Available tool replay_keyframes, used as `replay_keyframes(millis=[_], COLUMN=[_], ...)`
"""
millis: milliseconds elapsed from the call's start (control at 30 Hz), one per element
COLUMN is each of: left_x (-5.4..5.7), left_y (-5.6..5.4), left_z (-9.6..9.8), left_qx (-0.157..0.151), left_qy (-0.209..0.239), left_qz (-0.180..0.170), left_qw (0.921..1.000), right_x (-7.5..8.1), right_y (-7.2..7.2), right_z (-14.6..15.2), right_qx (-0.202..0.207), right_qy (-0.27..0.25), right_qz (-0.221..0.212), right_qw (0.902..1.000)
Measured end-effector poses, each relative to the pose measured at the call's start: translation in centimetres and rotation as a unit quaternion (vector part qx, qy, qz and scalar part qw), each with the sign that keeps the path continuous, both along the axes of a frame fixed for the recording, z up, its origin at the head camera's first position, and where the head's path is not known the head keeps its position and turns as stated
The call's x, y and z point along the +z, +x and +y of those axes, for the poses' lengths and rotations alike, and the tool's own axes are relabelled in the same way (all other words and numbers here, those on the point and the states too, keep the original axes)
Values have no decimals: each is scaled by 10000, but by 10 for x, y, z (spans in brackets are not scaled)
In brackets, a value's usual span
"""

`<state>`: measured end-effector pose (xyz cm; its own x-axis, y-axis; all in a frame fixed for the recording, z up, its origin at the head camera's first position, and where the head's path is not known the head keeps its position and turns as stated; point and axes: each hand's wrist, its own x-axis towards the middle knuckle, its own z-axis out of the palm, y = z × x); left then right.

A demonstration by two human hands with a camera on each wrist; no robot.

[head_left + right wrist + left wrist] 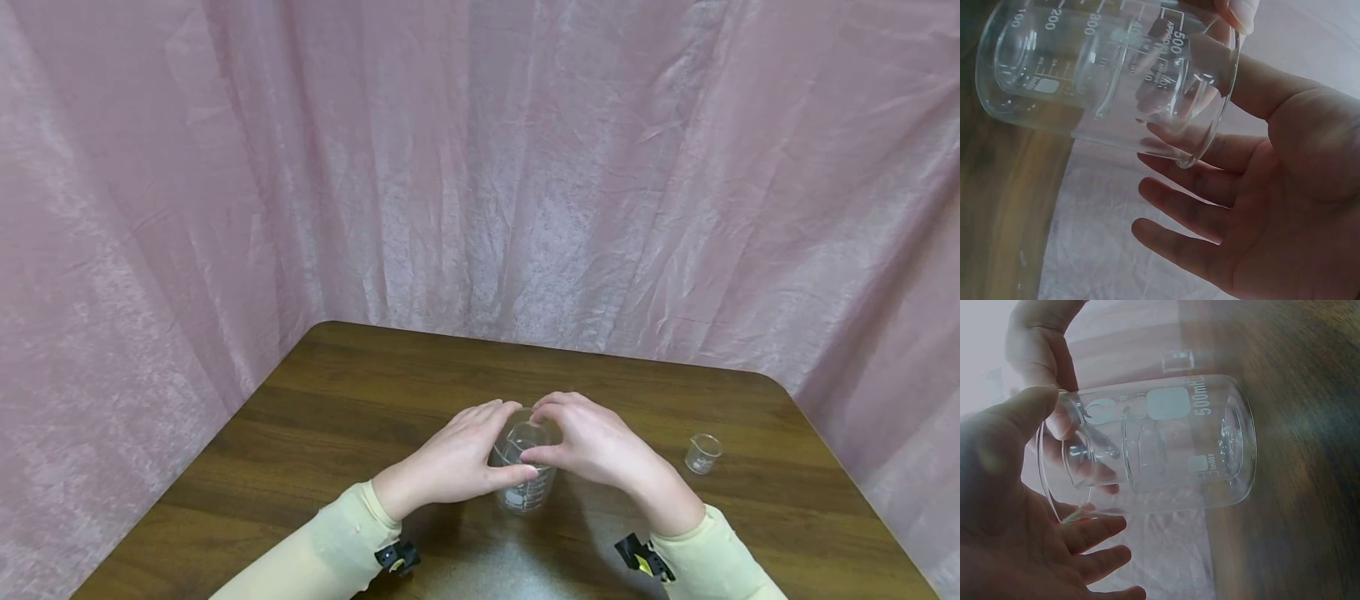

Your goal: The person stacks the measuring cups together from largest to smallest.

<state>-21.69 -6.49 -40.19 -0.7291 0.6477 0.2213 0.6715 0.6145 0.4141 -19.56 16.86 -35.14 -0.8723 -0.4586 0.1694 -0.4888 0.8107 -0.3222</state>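
A clear glass 500 mL beaker (517, 500) stands on the table, with smaller beakers nested inside it. My left hand (461, 462) holds the large beaker at its rim, thumb on the near side and fingers on the far side. From the right, my right hand (603, 440) reaches over the mouth, its thumb and forefinger pinching the upper inner beaker (522, 435) near its rim. White graduations mark this inner beaker (1163, 94) in the right wrist view. Deeper down, another beaker with a white label (1046, 85) shows through the glass.
A separate small beaker (703, 454) stands on the wooden table (360, 383) to the right of my hands. Pink curtains (525, 183) hang behind the table and at both sides.
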Motion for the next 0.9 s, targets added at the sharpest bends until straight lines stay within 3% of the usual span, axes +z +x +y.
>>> replay_keyframes(millis=[633,900], left_x=[-2,-2], left_y=[-2,-3], left_z=[2,4], left_qx=[-48,-32], left_qy=[38,55], left_qz=[-26,-21], left_qw=[10000,10000], right_x=[7,6], right_y=[-9,-12], right_z=[-8,-11], right_qx=[36,128], right_qy=[700,923], right_qz=[-222,-109], right_qw=[9973,9956])
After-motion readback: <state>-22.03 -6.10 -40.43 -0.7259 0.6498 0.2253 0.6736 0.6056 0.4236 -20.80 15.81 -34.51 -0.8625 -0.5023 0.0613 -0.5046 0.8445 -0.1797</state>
